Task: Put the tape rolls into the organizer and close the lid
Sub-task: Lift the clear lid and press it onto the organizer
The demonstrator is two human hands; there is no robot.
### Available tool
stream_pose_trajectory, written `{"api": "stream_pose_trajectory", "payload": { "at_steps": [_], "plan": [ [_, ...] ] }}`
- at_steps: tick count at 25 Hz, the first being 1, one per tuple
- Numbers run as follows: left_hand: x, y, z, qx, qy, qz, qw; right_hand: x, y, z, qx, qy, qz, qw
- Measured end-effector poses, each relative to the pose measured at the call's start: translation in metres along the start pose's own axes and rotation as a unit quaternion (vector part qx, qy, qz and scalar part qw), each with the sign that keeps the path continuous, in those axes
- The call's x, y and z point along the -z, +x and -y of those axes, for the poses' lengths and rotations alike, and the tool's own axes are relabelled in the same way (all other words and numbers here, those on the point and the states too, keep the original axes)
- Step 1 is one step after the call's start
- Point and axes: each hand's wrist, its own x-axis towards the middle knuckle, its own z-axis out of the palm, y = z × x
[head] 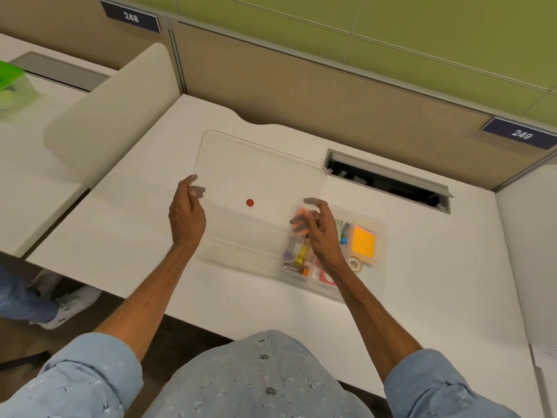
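Note:
A clear plastic lid with a red dot on it is held tilted above the white desk, just left of the organizer. My left hand grips its left edge, and my right hand grips its right edge, fingertips showing frosted through the plastic. The clear organizer lies on the desk under and to the right of my right hand. In it lie a whitish tape roll and a red tape roll, which my wrist partly hides. Orange sticky notes and small coloured items fill other compartments.
An open cable trough is cut into the desk behind the organizer. A beige divider panel stands at the left. A green-lidded box rests on the neighbouring desk. Another person's shoe is on the floor at left.

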Motion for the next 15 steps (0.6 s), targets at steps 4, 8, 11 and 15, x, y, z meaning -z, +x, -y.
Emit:
{"api": "stream_pose_trajectory", "payload": {
  "at_steps": [4,8,11,15],
  "plan": [
    [-0.042,-0.021,-0.013,0.065,-0.043,0.107,0.991,0.043,-0.009,-0.013,-0.052,0.024,-0.088,0.994],
    [-0.09,-0.056,-0.03,0.095,-0.042,0.158,0.982,0.094,-0.017,-0.028,-0.112,-0.089,-0.176,0.974],
    [-0.122,-0.08,-0.04,0.114,0.0,0.151,0.982,0.119,-0.03,-0.037,-0.105,-0.192,-0.189,0.957],
    [-0.152,-0.104,-0.044,0.128,0.022,0.155,0.979,0.14,-0.042,-0.053,-0.124,-0.196,-0.204,0.951]
  ]
}}
